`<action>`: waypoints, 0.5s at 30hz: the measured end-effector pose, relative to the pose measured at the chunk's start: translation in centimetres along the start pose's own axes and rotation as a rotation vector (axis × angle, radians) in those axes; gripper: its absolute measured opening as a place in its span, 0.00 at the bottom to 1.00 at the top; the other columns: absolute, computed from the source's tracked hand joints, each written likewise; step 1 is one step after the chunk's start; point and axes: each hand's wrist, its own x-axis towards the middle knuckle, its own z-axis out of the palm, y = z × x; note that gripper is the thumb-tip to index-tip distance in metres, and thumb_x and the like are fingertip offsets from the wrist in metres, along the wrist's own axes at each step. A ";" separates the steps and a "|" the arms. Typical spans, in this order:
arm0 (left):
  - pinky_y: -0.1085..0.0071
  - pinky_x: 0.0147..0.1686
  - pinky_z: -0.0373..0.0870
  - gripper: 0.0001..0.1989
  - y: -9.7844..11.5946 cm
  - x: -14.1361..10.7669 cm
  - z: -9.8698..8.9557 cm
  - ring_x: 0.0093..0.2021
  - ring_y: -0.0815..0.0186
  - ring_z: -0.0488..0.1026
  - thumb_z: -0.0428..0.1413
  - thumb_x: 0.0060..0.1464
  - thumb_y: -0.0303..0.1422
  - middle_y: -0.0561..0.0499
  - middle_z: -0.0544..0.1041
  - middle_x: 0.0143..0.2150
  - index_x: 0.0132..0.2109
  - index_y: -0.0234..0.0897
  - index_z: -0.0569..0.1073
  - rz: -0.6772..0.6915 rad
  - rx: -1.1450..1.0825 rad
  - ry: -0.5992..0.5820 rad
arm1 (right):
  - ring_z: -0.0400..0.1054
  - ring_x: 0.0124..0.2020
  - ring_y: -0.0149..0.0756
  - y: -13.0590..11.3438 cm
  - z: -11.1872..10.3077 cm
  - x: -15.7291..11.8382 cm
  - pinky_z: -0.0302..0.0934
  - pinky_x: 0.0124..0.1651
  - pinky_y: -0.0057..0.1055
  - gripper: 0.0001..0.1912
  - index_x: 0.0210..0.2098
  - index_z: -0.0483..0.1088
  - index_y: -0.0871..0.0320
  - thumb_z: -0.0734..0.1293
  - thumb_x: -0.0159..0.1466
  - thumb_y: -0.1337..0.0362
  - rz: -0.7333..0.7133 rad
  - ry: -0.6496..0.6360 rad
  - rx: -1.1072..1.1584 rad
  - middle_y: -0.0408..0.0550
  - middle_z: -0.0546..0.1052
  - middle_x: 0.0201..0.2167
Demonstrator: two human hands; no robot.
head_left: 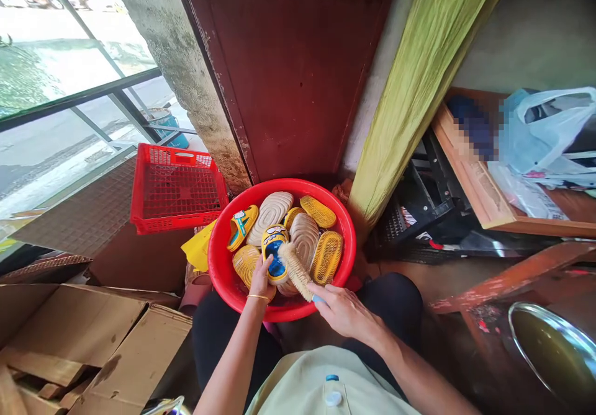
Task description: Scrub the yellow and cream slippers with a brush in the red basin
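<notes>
My left hand (261, 281) is closed on a small yellow slipper (275, 250) with a dark blue inside and a cartoon print on its strap. In my right hand (342, 308) is a scrub brush (294, 269) with cream bristles and a light blue handle; its bristle end lies against the slipper's right side. Both hands are over a round red basin (345, 229). Several slippers fill it: a yellow one with a printed strap (243, 226), yellow soles (327, 257) turned up, and larger cream soles (270, 213). The slipper's heel is partly hidden by my fingers.
An red plastic crate (179, 185) stands beyond the basin to the left. Cardboard boxes (93, 328) lie at the lower left. A dark red door (288, 74) and a yellow-green curtain (410, 80) are behind. To the right are a metal bowl of liquid (549, 347) and a wooden tray (521, 216).
</notes>
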 end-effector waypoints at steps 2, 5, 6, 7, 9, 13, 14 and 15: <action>0.60 0.57 0.72 0.29 -0.5 -0.5 0.5 0.60 0.55 0.72 0.62 0.53 0.41 0.47 0.78 0.56 0.61 0.42 0.69 0.120 0.085 0.039 | 0.76 0.46 0.44 -0.9 -0.4 0.3 0.65 0.51 0.35 0.27 0.67 0.63 0.46 0.59 0.70 0.64 0.033 -0.064 -0.139 0.53 0.80 0.46; 0.64 0.60 0.69 0.29 -1.0 -1.2 1.9 0.67 0.55 0.65 0.58 0.58 0.44 0.45 0.71 0.65 0.64 0.44 0.67 0.277 0.247 0.073 | 0.76 0.45 0.46 -2.4 -0.8 3.7 0.65 0.48 0.37 0.29 0.67 0.63 0.52 0.58 0.67 0.71 0.082 -0.060 -0.266 0.59 0.79 0.44; 0.64 0.59 0.69 0.30 -1.1 -1.4 2.4 0.67 0.55 0.64 0.57 0.59 0.44 0.45 0.69 0.66 0.66 0.44 0.65 0.292 0.284 0.055 | 0.76 0.46 0.48 -2.7 -1.0 5.3 0.65 0.48 0.38 0.28 0.66 0.63 0.56 0.58 0.66 0.72 0.101 -0.049 -0.281 0.61 0.79 0.44; 0.63 0.57 0.71 0.32 -1.2 -1.5 2.8 0.67 0.54 0.65 0.57 0.60 0.45 0.44 0.68 0.67 0.68 0.45 0.62 0.287 0.306 0.026 | 0.75 0.47 0.50 -2.8 -1.2 6.9 0.65 0.48 0.39 0.27 0.64 0.65 0.59 0.58 0.66 0.72 0.132 -0.034 -0.290 0.63 0.79 0.45; 0.61 0.54 0.73 0.34 -1.0 -1.5 3.3 0.64 0.53 0.67 0.56 0.60 0.46 0.43 0.68 0.68 0.70 0.46 0.58 0.253 0.329 -0.022 | 0.75 0.48 0.50 -2.5 -1.7 9.4 0.65 0.48 0.38 0.23 0.59 0.69 0.60 0.58 0.67 0.71 0.111 -0.064 -0.250 0.62 0.80 0.46; 0.60 0.59 0.68 0.34 -0.5 -0.4 2.8 0.64 0.53 0.66 0.58 0.59 0.44 0.42 0.68 0.67 0.68 0.42 0.60 0.275 0.421 -0.025 | 0.75 0.49 0.47 -0.2 -1.9 9.3 0.64 0.47 0.36 0.20 0.56 0.72 0.53 0.58 0.68 0.68 0.001 -0.129 -0.120 0.54 0.81 0.48; 0.60 0.61 0.65 0.34 -0.5 -0.1 2.4 0.65 0.53 0.66 0.59 0.58 0.43 0.42 0.69 0.66 0.67 0.41 0.61 0.287 0.446 -0.011 | 0.75 0.48 0.46 0.3 -1.7 8.5 0.64 0.46 0.35 0.20 0.56 0.72 0.51 0.58 0.68 0.67 -0.031 -0.156 -0.094 0.52 0.81 0.47; 0.60 0.63 0.63 0.33 -0.6 0.2 2.0 0.65 0.54 0.66 0.60 0.57 0.43 0.42 0.70 0.65 0.66 0.41 0.62 0.298 0.465 0.004 | 0.76 0.47 0.46 0.8 -1.4 7.5 0.64 0.45 0.34 0.20 0.55 0.73 0.49 0.58 0.68 0.66 -0.053 -0.182 -0.077 0.50 0.81 0.46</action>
